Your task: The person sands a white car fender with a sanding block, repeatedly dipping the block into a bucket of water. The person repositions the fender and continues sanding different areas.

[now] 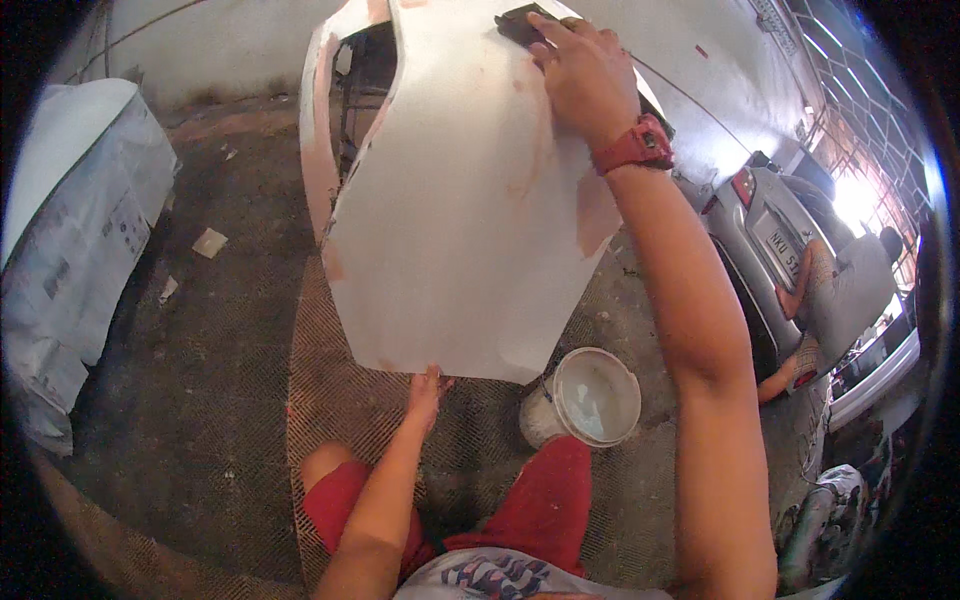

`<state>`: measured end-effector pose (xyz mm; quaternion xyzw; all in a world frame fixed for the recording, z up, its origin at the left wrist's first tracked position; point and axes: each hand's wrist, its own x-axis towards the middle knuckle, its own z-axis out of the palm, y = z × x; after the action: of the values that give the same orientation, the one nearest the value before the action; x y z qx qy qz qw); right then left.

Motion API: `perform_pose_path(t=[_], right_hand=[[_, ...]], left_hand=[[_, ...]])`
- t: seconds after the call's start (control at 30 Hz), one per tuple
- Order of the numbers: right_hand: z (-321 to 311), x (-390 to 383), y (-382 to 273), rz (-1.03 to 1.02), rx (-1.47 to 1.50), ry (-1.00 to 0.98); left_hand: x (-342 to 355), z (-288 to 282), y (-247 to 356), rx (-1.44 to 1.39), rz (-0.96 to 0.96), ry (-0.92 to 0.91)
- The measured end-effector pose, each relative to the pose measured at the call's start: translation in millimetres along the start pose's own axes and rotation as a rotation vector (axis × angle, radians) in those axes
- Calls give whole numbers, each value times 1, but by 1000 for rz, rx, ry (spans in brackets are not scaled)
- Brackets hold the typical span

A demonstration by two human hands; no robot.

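A light grey car body panel with pinkish patches fills the upper middle, with a cut-out opening at its upper left. My right hand, a red watch on its wrist, is closed over a black pad on the panel's upper right surface. My left hand grips the panel's lower edge, its fingers partly hidden under it.
A white bucket of pale water stands below the panel's right corner. A plastic-covered panel lies at left. At right, another person is beside a silver car. Scraps lie on the dark floor.
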<state>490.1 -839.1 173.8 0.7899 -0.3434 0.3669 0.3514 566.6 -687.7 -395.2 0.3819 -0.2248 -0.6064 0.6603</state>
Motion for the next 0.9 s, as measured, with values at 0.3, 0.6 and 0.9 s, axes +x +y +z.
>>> perform_pose_path(t=[0.3, 0.6, 0.9], right_hand=[[-8, -36, -25, -133, 39, 125], [-9, -98, -62, -194, 140, 121], [-4, -15, -6, 5, 6, 122]], left_hand=[[1, -12, 1, 66, 8, 68], [9, -29, 8, 173, 8, 87], [-7, 2, 12, -9, -20, 86]])
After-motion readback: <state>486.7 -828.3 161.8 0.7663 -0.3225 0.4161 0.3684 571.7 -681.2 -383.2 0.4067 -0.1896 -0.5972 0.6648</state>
